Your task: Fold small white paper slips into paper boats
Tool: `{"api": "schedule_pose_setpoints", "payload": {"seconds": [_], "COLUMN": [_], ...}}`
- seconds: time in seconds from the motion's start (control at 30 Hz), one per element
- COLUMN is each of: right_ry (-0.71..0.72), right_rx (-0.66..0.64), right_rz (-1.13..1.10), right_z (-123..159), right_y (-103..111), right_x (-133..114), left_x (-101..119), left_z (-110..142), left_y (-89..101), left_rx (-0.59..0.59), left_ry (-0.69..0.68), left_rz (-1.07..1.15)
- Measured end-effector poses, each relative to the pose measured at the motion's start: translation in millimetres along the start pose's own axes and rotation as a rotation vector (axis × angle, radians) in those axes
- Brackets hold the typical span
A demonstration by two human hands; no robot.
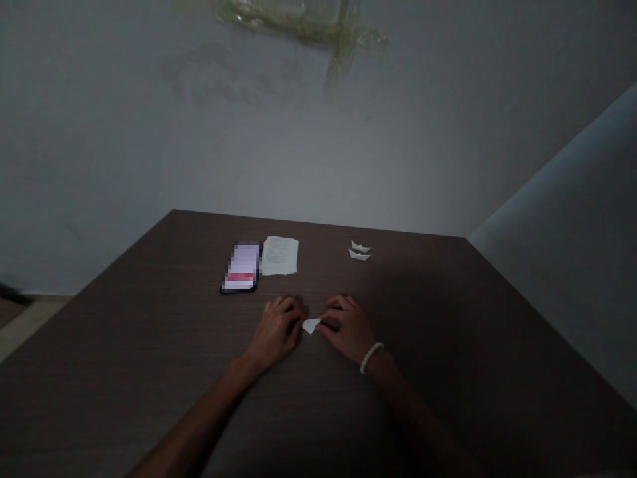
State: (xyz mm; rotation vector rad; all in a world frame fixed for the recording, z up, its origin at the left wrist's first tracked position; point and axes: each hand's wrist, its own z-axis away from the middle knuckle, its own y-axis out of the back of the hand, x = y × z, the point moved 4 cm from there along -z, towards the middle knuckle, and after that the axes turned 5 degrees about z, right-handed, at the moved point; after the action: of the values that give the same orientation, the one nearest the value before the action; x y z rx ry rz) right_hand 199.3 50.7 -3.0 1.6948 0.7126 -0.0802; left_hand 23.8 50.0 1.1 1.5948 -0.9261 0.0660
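Note:
A small folded piece of white paper (pixel 311 325) is held between my two hands, low over the middle of the table. My left hand (pixel 279 328) has thumb and fingers closed at the paper's left corner. On the other side, my right hand (pixel 348 330) pinches the right corner; a beaded bracelet (pixel 371 357) circles that wrist. One point of the paper faces down toward me. Two folded paper boats (pixel 359 251) sit beyond my right hand, one behind the other.
A phone (pixel 242 267) with a blurred lit screen lies beyond my left hand. Touching its right side is a stack of printed paper sheets (pixel 280 256). The dark brown table (pixel 423 299) meets a stained grey wall (pixel 318 146) at its far edge.

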Motion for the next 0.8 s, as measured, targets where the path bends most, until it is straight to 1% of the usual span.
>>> {"api": "schedule_pose_setpoints", "payload": {"seconds": [0.13,0.23,0.37,0.47,0.6,0.7,0.8], "right_ry": [-0.021,-0.024,0.02,0.059,0.062,0.069,0.069], "right_rx": [0.0,-0.011,-0.028,-0.03,0.016,0.063,0.117], "right_rz": [-0.008,-0.01,-0.016,-0.078,-0.22,-0.276,-0.267], "right_z": [-0.7,-2.1,-5.5,-7.0,-6.8,-5.9,-4.4], "right_y": [-0.1,0.9,2.5,2.2,1.0,0.9,3.2], "right_x": [-1.6,-2.7,-5.1,-6.5,-6.2,-5.2,-3.8], "left_x": [2.9,2.0,1.1,0.9,0.2,0.4,0.2], "left_z": [1.7,1.1,0.1,0.2,-0.2,-0.3,1.0], "left_y": [-1.9,-3.4,-3.8,-3.2,-0.1,1.5,1.7], "left_rx": [-0.034,-0.044,-0.035,-0.022,0.013,0.02,0.014], "left_ry": [-0.031,-0.014,0.011,0.03,0.058,0.025,-0.02], "left_rz": [-0.013,0.01,0.063,0.1,0.166,0.161,0.121]}}
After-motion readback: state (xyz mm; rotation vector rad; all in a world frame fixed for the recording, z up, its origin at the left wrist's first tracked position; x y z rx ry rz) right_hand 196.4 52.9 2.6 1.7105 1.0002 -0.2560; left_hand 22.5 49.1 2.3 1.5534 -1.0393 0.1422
